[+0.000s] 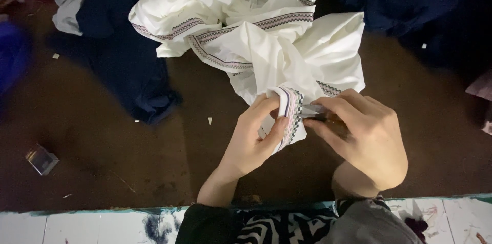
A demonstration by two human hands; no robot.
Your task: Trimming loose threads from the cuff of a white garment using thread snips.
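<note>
Head view, left hand: the left hand (254, 139) pinches a folded edge of the white garment (266, 34), thumb on the near side, fingers curled behind the patterned trim band (290, 116).
Head view, right hand: the right hand (366, 136) is closed around a small metal tool (311, 111), probably thread snips, its tip touching the trim just beside the left thumb.
Garment: bunched in a heap on the dark brown floor (102, 146), its near corner lifted between both hands.
Step in hand: trimming or picking at the trim edge, as I judge it.
Next move calls for: a taut band and a steady tip kept clear of the cloth.
Surroundings: dark blue cloth (123, 54) left of the heap; small shiny box (42, 159) far left; white scraps (209, 120) scattered about.
</note>
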